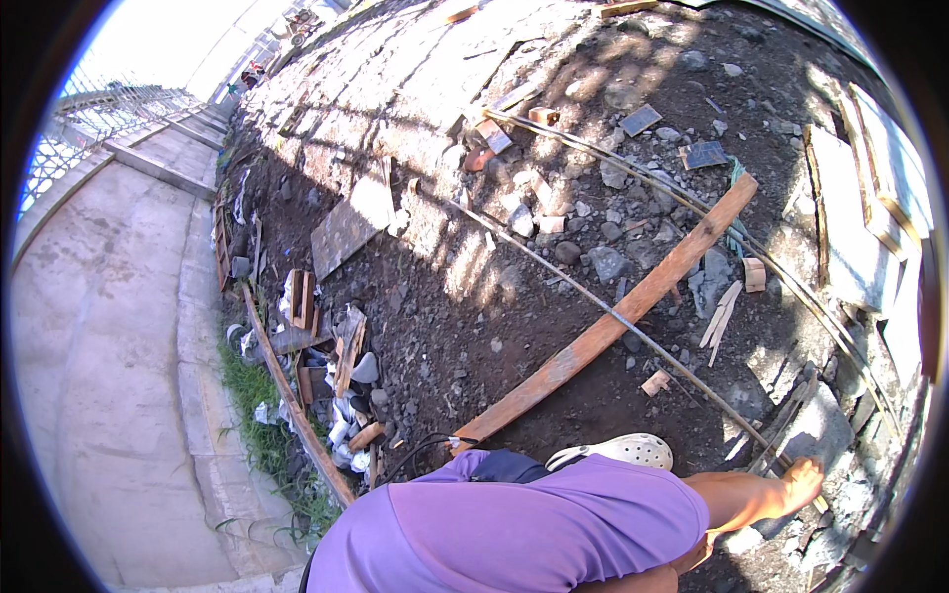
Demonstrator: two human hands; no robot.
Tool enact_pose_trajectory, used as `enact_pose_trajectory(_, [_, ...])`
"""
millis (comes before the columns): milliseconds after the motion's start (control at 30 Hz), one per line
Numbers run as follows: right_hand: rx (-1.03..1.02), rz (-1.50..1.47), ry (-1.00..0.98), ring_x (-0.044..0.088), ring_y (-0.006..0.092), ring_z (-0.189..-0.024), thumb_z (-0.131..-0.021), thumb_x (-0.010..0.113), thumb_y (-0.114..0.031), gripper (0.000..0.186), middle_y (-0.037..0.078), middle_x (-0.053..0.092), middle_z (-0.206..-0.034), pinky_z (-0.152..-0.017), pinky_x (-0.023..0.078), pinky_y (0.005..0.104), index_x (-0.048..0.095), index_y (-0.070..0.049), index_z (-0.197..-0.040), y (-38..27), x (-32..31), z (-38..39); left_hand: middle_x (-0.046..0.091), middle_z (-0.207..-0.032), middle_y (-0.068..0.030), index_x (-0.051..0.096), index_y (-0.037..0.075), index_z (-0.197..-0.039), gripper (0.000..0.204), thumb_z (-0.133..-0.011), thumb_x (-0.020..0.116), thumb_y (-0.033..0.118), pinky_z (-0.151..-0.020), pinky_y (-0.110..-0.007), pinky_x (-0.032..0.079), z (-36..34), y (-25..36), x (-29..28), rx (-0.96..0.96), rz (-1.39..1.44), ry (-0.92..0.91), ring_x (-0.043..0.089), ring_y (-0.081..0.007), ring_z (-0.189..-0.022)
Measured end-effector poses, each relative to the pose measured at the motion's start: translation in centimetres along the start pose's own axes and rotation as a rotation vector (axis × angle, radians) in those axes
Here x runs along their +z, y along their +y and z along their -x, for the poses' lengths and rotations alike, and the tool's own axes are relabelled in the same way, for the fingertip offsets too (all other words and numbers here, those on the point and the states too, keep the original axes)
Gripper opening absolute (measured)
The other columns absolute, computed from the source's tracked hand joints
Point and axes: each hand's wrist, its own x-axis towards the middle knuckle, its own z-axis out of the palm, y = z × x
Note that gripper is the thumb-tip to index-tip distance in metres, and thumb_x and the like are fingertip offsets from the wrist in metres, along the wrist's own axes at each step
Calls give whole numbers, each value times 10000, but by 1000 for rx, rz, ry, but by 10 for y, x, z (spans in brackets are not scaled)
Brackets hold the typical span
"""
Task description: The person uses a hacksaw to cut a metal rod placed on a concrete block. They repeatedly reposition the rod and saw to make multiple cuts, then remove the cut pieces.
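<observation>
A purple-sleeved arm reaches across from lower left to right; it appears to be my left. Its hand, my left hand [803, 483], is closed round the near end of a long thin pole [692, 380]. The pole runs up and left over the soil and crosses a long reddish wooden board [583, 354], which slants up to the right. Part of another bare limb shows below the sleeve, but I cannot tell what it is. My right hand does not show. A white clog [623, 452] on a foot rests on the soil by the board's near end.
Stones and wood scraps [652, 382] litter the dark soil. Several pale panels [850, 217] lie at the right, beside long thin rods [791, 280]. A concrete path [109, 395] edged with grass [252, 405] runs along the left. A flat board [351, 227] lies farther off.
</observation>
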Motion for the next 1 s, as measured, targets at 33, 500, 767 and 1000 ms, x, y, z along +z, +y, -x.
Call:
enact_pose_trajectory(33, [0, 2, 1, 529, 110, -745, -1092, 538, -382, 378, 19, 592, -837, -668, 423, 304, 635, -25, -1015, 0, 1, 0, 587, -896, -122, 756, 25, -822, 308, -713, 633, 287, -759, -435, 430, 0, 0, 3, 31, -29, -76, 529, -320, -931])
enact_pose_trajectory(500, [4, 0, -19, 551, 118, -762, -1092, 537, -389, 393, 28, 617, -856, -685, 439, 310, 648, -18, -1028, 3, 11, 4, 532, -922, -119, 685, -58, -1004, 408, -785, 564, 265, -796, -414, 406, -5, 7, 35, 79, 74, -135, 490, -307, -979])
enact_pose_trajectory(767, [9, -18, -14, 563, 122, -771, -1092, 537, -394, 402, 33, 632, -867, -694, 448, 314, 656, -14, -1035, 5, 14, 7, 532, -917, -103, 660, 50, -868, 236, -777, 602, 259, -799, -408, 406, -4, 7, 27, -47, 45, -95, 485, -305, -984])
enact_pose_trajectory(1000, [2, 6, -23, 574, 126, -780, -1092, 537, -397, 409, 37, 644, -877, -702, 456, 317, 662, -11, -1041, 8, 12, 13, 554, -910, -91, 616, 89, -803, 94, -811, 598, 181, -811, -385, 436, -7, 14, 59, -5, 30, -39, 505, -262, -912])
